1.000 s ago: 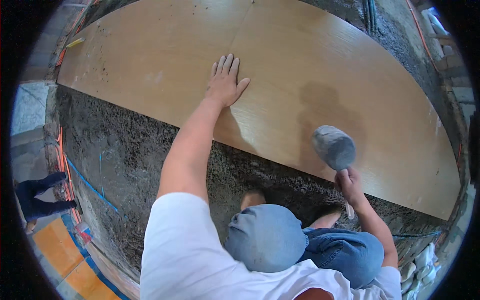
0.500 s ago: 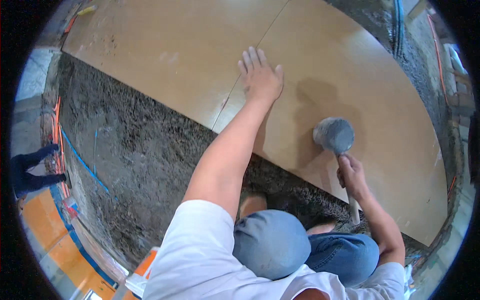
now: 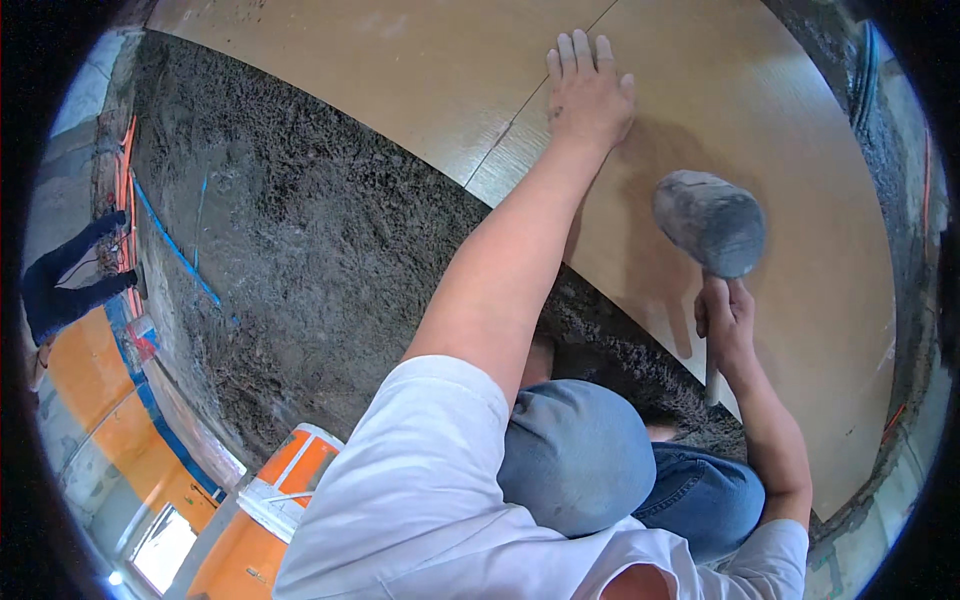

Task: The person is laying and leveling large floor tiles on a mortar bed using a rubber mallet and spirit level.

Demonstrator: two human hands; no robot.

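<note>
My left hand lies flat with its fingers spread on a large tan tile, beside the thin seam where it meets a second tan tile. Gripped in my right hand is a mallet with a thick grey head and a pale handle. The mallet's head is raised above the second tile, and its shadow falls on the surface to the left. Both tiles rest at the edge of rough, dark wet mortar.
Blue tubing and orange conduits run along the left side. An orange bucket with white parts stands at lower left. A person's dark-trousered legs show at the far left. Dark hoses lie at the upper right.
The mallet has been lifted, so its head looks larger and higher in view. The view has shifted, with the tiles' seam now further right. My left hand stays flat by the seam.
</note>
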